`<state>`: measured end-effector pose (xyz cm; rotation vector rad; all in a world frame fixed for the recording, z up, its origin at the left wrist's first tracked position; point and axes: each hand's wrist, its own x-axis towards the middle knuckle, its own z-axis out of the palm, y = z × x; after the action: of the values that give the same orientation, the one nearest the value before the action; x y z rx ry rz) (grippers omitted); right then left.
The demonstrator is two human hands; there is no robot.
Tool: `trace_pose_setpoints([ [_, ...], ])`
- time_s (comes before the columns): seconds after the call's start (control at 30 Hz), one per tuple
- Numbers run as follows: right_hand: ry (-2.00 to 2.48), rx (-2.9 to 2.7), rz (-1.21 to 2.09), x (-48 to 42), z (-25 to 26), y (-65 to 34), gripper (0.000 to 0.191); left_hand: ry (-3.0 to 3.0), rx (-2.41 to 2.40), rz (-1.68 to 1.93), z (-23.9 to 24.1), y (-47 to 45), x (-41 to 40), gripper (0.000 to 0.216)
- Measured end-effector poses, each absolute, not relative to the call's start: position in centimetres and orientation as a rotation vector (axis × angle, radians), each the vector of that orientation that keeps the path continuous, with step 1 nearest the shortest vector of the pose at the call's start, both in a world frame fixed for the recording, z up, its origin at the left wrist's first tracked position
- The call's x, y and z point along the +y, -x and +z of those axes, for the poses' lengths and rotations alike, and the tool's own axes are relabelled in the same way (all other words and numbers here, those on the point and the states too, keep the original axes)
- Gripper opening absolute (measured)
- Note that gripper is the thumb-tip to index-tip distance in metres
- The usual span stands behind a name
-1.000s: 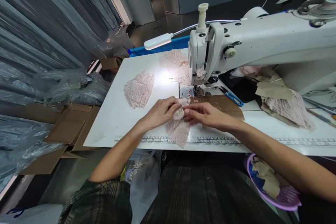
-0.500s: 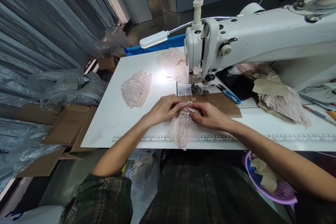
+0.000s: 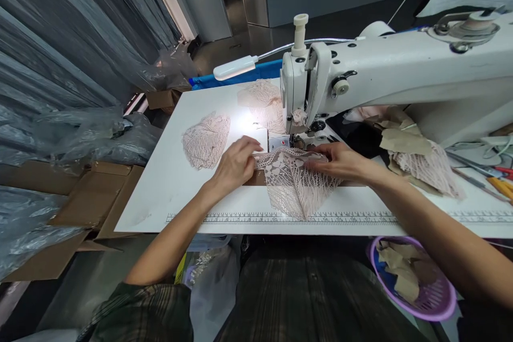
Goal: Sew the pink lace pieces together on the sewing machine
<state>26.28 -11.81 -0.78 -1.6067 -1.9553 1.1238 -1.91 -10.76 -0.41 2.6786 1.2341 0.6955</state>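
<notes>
Left hand (image 3: 237,163) and right hand (image 3: 335,160), each pinching one end of the lace piece (image 3: 300,187). Bunched moments ago, the lace now spreads between them over the surface (image 3: 156,192), its edge seemingly easier to align. Just beyond the hands stands the sewing machine (image 3: 385,72).

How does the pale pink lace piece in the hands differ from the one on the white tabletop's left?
The held lace is mostly spread, top edge stretched sideways; the bunched lace lies in a rounded heap. The left hand and right hand grip the held lace; neither touches the bunched lace. The held lace overlaps the printed ruler; the bunched lace lies clear of it. Both are pale pink openwork.
</notes>
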Motion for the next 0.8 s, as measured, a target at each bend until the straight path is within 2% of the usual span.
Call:
trace_pose_setpoints([
  [0.1,1.743,-2.029,1.034,-11.8,-0.5,-25.6,0.035,-2.747,0.912,0.601,-0.8,1.0,-10.3,0.031],
  [0.27,1.630,-2.019,1.016,-12.5,-0.3,-24.9,0.021,-2.554,1.081,0.532,-1.1,-0.4,-9.4,0.020],
  [0.43,1.177,-1.451,1.548,-15.0,0.7,-26.2,0.034,-2.054,0.888,0.424,0.9,-1.4,-12.3,0.027],
  [0.57,1.151,-1.141,1.740,-15.4,1.0,-27.1,0.035,-1.746,0.821,0.370,1.1,-2.4,-14.5,0.030],
  [0.7,1.240,-0.976,1.639,-13.7,0.0,-26.2,0.036,-1.992,1.039,0.616,-0.7,-2.7,-12.9,0.017],
  [0.8,1.237,-0.928,1.560,-12.6,-0.8,-25.5,0.038,-2.467,1.063,0.737,-1.7,-1.6,-11.0,0.023],
])
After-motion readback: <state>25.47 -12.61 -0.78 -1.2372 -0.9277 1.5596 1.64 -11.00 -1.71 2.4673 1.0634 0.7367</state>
